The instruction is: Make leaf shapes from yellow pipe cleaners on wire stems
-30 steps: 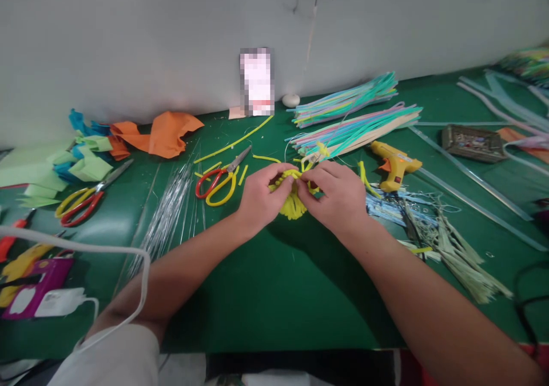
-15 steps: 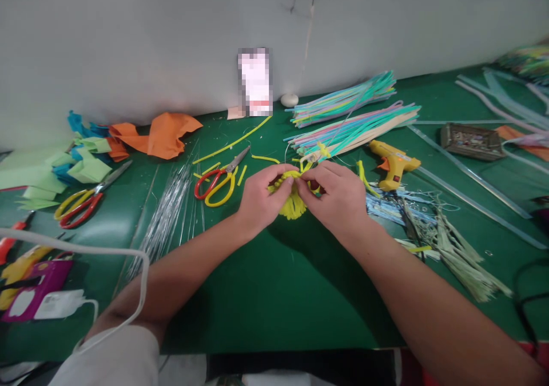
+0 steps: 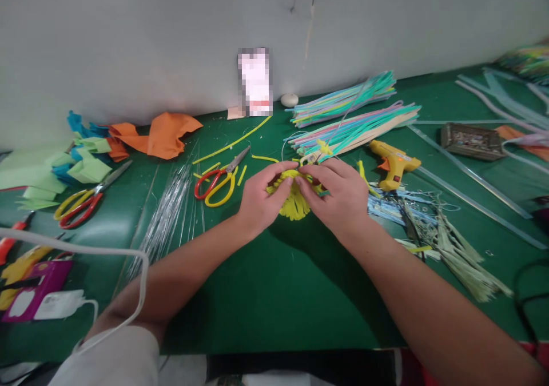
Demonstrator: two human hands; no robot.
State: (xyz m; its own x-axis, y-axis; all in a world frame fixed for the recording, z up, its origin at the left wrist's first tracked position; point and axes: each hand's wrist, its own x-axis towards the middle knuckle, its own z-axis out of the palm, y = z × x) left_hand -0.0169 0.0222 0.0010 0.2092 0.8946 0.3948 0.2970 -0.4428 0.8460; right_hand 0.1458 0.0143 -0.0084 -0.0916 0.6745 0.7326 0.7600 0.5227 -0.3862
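Observation:
Between my hands, above the green table, is a yellow pipe-cleaner flower [image 3: 295, 204] with looped petals. My left hand [image 3: 265, 194] pinches its left side between thumb and fingers. On the other side my right hand [image 3: 337, 194] also grips it, thumb and fingertips close to my left thumb. The fingers hide much of the flower's upper part. Scissors with red and yellow handles [image 3: 221, 183] lie just left of my left hand, among short yellow pipe-cleaner pieces [image 3: 242, 175]. Beyond my right hand a yellow glue gun [image 3: 393, 166] rests on its side.
Bundles of pastel pipe cleaners [image 3: 355, 128] lie at the back. Wire lengths [image 3: 165, 214] and a second pair of scissors [image 3: 92, 196] are on the left. Raffia tassels [image 3: 458, 254], clear glue sticks [image 3: 480, 174] and a small box [image 3: 472, 141] occupy the right. A white cable [image 3: 77, 247] crosses my left arm.
My right hand has shifted slightly, its fingers now farther over the flower. The petals are turned a little and show more fully. My left hand stays almost in place.

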